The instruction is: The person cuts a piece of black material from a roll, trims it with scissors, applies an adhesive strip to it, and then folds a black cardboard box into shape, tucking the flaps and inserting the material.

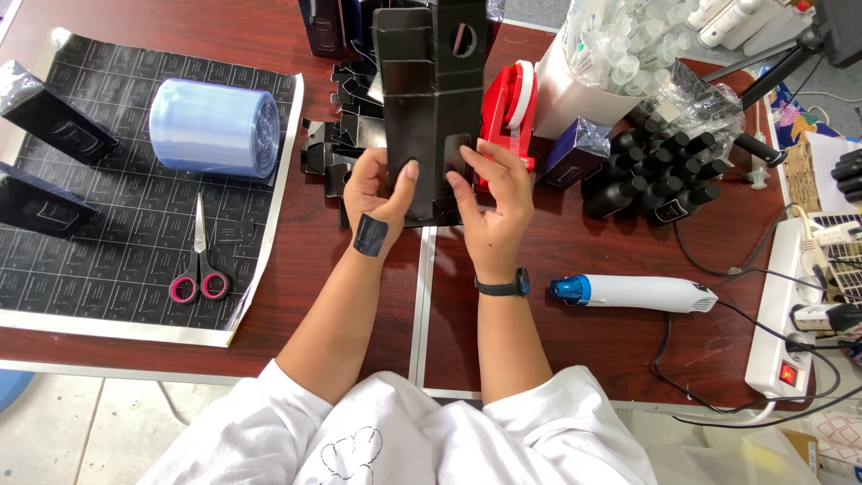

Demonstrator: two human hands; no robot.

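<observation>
My white sleeves (404, 431) fill the bottom of the frame, and both forearms rise from them toward the centre, bent slightly inward at the wrists. My left hand (382, 193) has a dark rectangular sticker (369, 235) on the back of the wrist; its fingers curl behind the lower left edge of a flat black cardboard box blank (433, 99) while the thumb presses on the front face. My right hand (489, 202), with a black wristwatch (503, 286) below it, grasps the lower right edge of the same blank, thumb on the front, fingers spread along the side. The blank stands nearly upright in the upper centre of the frame, its bottom edge just above the reddish tabletop (575, 341).

Behind the blank lies a heap of more black folded pieces (337, 144), and just right of it a red tape dispenser (507, 108). In the right half sits a cluster of small black bottles (655, 175), and below them a white heat gun with a blue nozzle (628, 293) lies on its side. At left, a black gridded sheet (108, 260) carries pink-handled scissors (199, 269) and a roll of bluish clear film (214, 126). A white power strip (790, 314) runs along the right edge.
</observation>
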